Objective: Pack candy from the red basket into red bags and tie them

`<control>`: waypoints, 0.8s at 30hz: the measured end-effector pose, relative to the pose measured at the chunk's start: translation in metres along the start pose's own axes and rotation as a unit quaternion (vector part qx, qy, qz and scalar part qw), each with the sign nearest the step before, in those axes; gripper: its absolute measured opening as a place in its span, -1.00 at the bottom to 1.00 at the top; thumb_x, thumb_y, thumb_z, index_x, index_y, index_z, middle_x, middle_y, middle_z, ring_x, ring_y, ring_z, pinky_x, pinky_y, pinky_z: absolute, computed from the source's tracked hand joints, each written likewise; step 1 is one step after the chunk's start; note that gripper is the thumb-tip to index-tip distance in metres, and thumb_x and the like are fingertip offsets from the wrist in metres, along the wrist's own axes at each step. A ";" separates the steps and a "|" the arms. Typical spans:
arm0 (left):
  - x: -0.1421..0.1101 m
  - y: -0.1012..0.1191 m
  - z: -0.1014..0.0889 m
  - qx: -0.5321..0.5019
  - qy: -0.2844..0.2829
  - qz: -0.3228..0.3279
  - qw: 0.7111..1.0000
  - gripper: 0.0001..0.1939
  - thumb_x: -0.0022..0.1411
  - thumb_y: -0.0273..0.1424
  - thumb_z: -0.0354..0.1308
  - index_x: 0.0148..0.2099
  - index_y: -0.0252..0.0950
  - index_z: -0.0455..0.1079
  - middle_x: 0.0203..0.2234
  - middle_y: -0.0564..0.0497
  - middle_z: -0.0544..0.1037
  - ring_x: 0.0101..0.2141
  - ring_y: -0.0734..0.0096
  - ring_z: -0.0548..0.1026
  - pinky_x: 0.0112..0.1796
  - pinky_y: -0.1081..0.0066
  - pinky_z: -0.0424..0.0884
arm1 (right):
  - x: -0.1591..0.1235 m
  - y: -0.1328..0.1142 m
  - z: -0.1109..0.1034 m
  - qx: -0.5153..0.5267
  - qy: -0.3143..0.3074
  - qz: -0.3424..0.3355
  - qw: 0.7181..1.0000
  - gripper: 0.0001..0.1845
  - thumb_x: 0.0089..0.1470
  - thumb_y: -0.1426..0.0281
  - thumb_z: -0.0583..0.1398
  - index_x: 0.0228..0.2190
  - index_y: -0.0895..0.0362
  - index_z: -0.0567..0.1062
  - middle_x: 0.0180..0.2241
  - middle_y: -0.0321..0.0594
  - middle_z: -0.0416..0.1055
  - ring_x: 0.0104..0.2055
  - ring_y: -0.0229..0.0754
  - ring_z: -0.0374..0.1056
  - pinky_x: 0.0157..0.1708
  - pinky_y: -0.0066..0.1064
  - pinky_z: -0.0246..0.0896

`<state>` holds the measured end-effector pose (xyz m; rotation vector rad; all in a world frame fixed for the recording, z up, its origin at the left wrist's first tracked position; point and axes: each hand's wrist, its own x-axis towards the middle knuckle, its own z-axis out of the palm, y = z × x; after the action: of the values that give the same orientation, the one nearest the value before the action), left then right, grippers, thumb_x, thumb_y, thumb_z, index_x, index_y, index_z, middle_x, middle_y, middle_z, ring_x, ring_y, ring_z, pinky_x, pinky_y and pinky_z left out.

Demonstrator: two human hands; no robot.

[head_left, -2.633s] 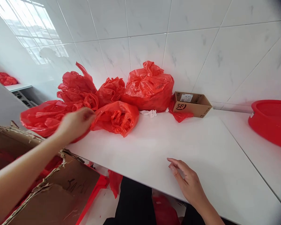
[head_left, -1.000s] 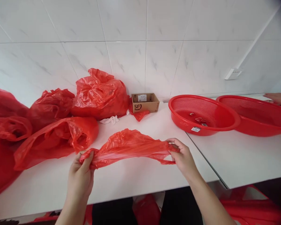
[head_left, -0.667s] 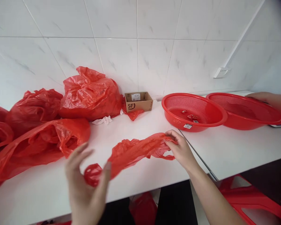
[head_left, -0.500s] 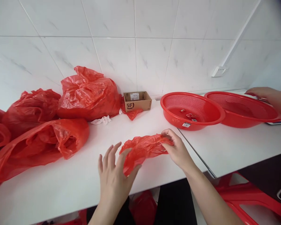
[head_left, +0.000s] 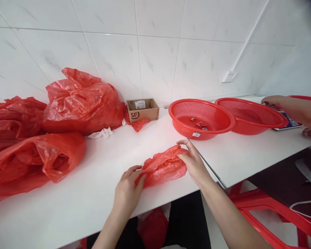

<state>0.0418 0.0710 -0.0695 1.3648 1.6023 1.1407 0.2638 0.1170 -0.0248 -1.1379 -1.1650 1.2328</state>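
Observation:
A thin, crumpled red plastic bag stretches between my two hands, just over the white table. My left hand has its fingers and thumb closed on the bag's left end. At the other end, my right hand pinches the bag's upper right corner between thumb and fingers. Beyond my right hand stands a red plastic basin with perforated sides, a white label on it and a few small items at its bottom.
Large red plastic bags pile up at the left against the tiled wall. A small cardboard box and a crumpled white cloth or glove lie beside them. Another red basin is at the right, near another person's hand.
My left hand has closed from spread fingers onto the left end of the bag. The view has turned slightly right. Another person's hand has moved away from over the far basin.

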 end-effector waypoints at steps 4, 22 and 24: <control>0.021 -0.004 -0.032 -0.141 -0.018 -0.094 0.985 -0.70 0.03 -0.13 0.26 -0.27 -0.23 0.50 -0.41 -0.08 0.57 -0.36 0.14 0.53 -0.28 0.21 0.45 | 0.006 0.003 -0.023 -0.073 -0.044 0.043 0.995 -0.53 -0.08 0.41 0.16 -0.07 0.03 0.24 -0.53 -0.47 0.32 -0.57 -0.30 0.24 -0.54 -0.48 0.10; 0.008 0.020 -0.002 -0.182 0.070 -0.046 0.980 -0.58 0.07 -0.19 0.30 -0.04 -0.11 0.29 -0.05 -0.06 0.44 -0.12 0.18 0.50 -0.22 0.22 0.47 | -0.011 0.011 0.027 -0.515 -0.235 -0.213 0.796 -0.67 -0.07 0.63 0.15 -0.24 0.14 0.52 -0.29 -0.11 0.52 -0.28 -0.04 0.43 -0.38 -0.31 0.24; -0.008 0.021 0.010 -0.046 0.137 0.087 0.986 -0.66 0.09 -0.25 0.29 -0.08 -0.06 0.34 0.16 -0.08 0.26 0.19 0.05 0.27 0.05 0.06 0.34 | -0.011 0.017 0.027 -0.500 -0.240 -0.186 0.811 -0.62 -0.12 0.59 0.19 -0.20 0.11 0.52 -0.35 -0.17 0.52 -0.39 -0.10 0.41 -0.49 -0.37 0.18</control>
<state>0.0593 0.0656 -0.0534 1.3538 1.6176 1.5457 0.2360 0.1064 -0.0401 -1.2319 -2.4652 0.5439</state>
